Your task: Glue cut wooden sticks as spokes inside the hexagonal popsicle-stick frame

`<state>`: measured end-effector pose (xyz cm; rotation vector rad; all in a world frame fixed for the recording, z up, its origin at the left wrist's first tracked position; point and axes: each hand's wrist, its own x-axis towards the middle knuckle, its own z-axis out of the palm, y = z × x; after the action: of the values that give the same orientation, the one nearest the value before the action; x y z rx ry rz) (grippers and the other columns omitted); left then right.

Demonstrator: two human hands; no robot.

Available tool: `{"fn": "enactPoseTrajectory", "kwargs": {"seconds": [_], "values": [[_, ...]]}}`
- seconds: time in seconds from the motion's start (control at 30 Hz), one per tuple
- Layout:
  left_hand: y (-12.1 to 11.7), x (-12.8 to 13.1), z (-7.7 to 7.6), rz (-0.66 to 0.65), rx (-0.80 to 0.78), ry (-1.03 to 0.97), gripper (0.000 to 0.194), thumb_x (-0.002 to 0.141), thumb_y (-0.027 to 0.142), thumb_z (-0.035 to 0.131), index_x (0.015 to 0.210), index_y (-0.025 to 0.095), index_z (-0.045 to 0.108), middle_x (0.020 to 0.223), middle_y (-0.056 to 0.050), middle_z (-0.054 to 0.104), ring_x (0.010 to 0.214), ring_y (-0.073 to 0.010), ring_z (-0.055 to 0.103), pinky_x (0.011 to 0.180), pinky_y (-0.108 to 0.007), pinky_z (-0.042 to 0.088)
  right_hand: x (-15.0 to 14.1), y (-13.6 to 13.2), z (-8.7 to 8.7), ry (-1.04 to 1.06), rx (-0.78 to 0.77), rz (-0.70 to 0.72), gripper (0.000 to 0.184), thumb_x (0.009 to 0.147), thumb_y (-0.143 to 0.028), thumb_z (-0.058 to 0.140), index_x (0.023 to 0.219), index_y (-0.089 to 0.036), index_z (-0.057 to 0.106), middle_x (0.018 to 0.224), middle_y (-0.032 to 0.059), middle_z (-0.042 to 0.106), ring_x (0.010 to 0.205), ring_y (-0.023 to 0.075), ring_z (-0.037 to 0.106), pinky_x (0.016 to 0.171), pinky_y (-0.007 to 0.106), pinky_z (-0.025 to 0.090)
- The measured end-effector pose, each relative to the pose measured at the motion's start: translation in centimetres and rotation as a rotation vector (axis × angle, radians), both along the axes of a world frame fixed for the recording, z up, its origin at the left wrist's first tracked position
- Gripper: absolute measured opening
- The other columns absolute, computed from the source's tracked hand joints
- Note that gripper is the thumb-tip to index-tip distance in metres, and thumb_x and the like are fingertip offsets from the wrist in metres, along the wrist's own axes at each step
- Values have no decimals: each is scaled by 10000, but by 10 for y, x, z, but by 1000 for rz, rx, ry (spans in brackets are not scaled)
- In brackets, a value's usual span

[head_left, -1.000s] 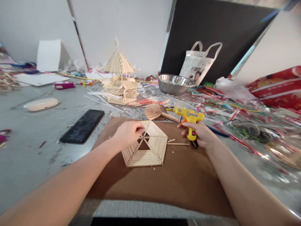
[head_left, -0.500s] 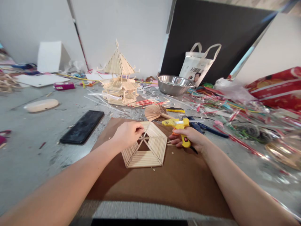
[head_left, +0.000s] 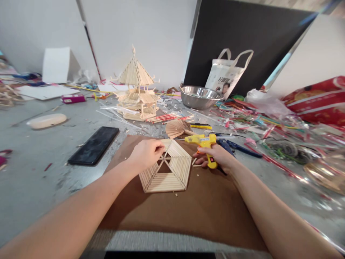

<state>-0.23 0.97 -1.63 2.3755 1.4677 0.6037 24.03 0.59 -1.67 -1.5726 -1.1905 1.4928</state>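
A hexagonal frame of thin wooden sticks [head_left: 180, 167] lies on a brown sheet [head_left: 188, 212], its centre partly unfilled around the spokes. My left hand [head_left: 147, 154] is over the frame's upper left side, fingers pinched together at the opening; whatever they hold is hidden. To the right, my right hand [head_left: 215, 156] is wrapped round a yellow glue gun [head_left: 201, 140], whose nozzle points left above the frame's upper right edge. Short wooden stick pieces [head_left: 197, 165] show by the fingers of that hand, beside the frame.
Behind stands a stick-built pavilion model [head_left: 137, 86], near a metal bowl [head_left: 201, 98]. A black phone [head_left: 94, 145] lies to the left. Blue-handled pliers [head_left: 239, 148], a yellow cutter [head_left: 201, 126] and a fan-shaped brown piece [head_left: 176, 128] lie beyond the sheet. Scraps cover the right side.
The glue gun and my right hand have shifted very slightly; a short stick piece by the right fingers shows more clearly. My left hand stays at the frame.
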Motion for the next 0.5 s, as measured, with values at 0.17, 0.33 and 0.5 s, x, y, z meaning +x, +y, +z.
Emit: {"fn": "enactPoseTrajectory", "kwargs": {"seconds": [0.17,0.33,0.5], "values": [[0,1,-1,-6,6,-4,248,757,302,397,772,183,614,754,-25,633,679,-138,549,600,-238,353,0,-2,1,3,-3,41,161,695,-170,551,823,-131,462,687,88,634,549,176,621,395,213,467],[1,1,-3,7,28,-14,232,748,296,413,741,185,617,729,-19,633,657,-138,549,582,-235,348,4,-1,2,-27,-1,42,154,698,-163,544,822,-131,459,705,87,630,567,171,620,431,232,485],[1,1,-4,-6,38,-34,224,745,290,417,741,191,617,730,-14,634,654,-134,549,587,-232,352,3,-1,2,-61,23,20,147,706,-166,533,828,-131,459,718,86,630,513,156,608,401,228,473]]}}
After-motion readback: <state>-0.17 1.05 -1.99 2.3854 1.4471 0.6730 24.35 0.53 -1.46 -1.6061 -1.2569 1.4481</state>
